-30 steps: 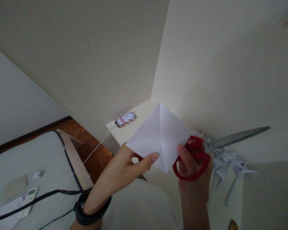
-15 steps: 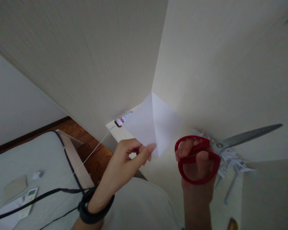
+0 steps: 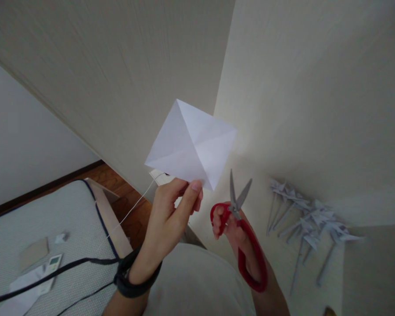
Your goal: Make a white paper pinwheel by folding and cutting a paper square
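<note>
Paper (image 3: 191, 142) square, creased corner to corner, is pinched at its 6 o'clock corner by the left hand (image 3: 173, 210), thumb against fingertips. Right hand (image 3: 230, 228) grips red scissors (image 3: 242, 232), blades parted, tips just short of that corner. I'd keep the sheet taut and feed it deep into the blades. Walls crowd 12 o'clock; folded paper pieces (image 3: 307, 219) lie at 3.

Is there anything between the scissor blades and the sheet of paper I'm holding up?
Nothing visible. The scissors in the right hand point open-bladed at the creased paper, pinched by the left hand, with clear air between.
</note>
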The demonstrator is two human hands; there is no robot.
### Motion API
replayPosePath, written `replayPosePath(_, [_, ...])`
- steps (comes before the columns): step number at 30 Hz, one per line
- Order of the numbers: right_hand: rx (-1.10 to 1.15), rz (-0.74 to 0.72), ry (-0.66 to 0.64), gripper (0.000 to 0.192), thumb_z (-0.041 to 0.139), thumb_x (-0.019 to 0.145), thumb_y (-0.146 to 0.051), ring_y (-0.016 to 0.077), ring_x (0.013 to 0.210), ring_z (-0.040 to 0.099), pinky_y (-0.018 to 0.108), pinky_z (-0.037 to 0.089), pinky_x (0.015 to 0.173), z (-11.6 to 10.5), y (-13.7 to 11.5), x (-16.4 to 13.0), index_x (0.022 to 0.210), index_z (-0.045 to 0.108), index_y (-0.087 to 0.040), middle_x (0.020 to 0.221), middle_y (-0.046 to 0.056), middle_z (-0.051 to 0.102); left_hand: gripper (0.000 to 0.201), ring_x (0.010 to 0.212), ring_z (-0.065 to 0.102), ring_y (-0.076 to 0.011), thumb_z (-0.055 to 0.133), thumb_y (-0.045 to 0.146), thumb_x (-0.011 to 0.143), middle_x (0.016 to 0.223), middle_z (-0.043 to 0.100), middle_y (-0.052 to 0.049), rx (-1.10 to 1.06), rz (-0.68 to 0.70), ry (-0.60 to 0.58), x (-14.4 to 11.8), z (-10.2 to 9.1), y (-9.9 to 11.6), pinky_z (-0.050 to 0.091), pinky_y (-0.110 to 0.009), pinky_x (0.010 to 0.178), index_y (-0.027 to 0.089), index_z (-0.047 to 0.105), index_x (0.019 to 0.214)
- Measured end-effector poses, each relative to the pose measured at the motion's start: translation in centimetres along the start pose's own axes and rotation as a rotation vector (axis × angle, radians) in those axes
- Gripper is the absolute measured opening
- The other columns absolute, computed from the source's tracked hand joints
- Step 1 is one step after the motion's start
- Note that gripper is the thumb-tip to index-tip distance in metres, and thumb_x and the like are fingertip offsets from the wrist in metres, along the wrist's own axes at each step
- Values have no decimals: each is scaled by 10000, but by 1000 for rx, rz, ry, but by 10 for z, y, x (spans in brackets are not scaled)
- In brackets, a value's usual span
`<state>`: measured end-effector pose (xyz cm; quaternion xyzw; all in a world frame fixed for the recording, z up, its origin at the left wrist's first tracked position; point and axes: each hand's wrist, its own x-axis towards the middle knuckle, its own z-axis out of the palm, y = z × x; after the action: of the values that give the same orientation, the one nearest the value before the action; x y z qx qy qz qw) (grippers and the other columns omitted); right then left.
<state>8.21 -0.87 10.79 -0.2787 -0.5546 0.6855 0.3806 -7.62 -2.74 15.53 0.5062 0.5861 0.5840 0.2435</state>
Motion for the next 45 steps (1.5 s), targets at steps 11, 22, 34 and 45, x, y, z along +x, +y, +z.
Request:
replayPosePath(11, [-35, 73, -43, 496, 598, 788, -713, 121, 565, 441, 246, 427, 512, 1, -15, -5, 870, 517, -230, 723, -22, 509, 398, 513, 476, -96, 498, 238, 941, 512, 493, 43, 143, 52, -11, 0, 1, 5, 335, -243, 497, 194, 477, 546])
replayPosePath(22, [-188, 31, -44, 415, 625, 824, -632, 140, 620, 509, 261, 457, 560, 0, -17, 0, 850, 568, -221, 740, 1, 560, 375, 481, 452, -86, 532, 211, 891, 479, 479, 51, 193, 103, -5, 1, 0, 6, 339, -229, 492, 189, 471, 522])
replayPosePath(34, [-79, 72, -150, 448, 557, 851, -669, 116, 586, 484, 263, 449, 561, 1, -13, 7, 888, 486, -228, 763, -21, 513, 370, 463, 424, -91, 528, 216, 880, 472, 449, 46, 192, 56, -35, 0, 1, 8, 321, -232, 453, 195, 459, 516])
replayPosePath(45, [-93, 74, -74, 312, 633, 850, -539, 148, 554, 556, 289, 519, 514, 3, -16, 6, 842, 538, -242, 730, 1, 602, 378, 469, 432, -90, 526, 205, 886, 473, 458, 51, 178, 81, -37, 0, 1, 6, 341, -232, 477, 193, 461, 514])
